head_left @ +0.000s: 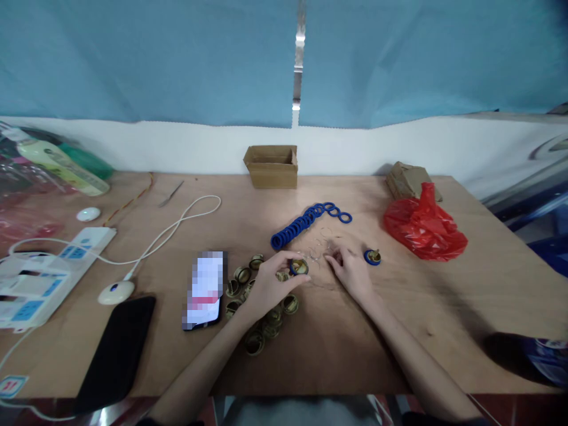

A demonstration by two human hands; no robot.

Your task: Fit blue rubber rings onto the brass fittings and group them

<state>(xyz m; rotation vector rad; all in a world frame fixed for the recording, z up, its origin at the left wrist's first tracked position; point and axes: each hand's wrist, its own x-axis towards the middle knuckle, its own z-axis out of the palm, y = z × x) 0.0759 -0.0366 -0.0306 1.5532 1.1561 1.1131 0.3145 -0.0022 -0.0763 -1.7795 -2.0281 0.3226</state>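
Note:
My left hand [276, 284] pinches a round brass fitting [300, 267] with a blue ring around its rim, between thumb and fingers. Beneath and beside that hand lies a loose pile of similar brass fittings [242, 274]. My right hand [350, 269] is closed at the fingertips, close to the tabletop beside several thin wire rings [313, 255]; whatever is between its fingers is too small to make out. Behind both hands a row of blue rings [293, 231] leans together, its far end spread flat. A brass fitting with a blue ring [373, 256] rests right of my right hand.
At the back stands an open cardboard box [274, 174]. A red plastic bag [423, 228] and brown packet [408, 180] sit at right. Leftward are a lit phone [205, 290], a black phone [116, 349], a white cable [164, 236], a power strip [53, 275] and a bottle [62, 163].

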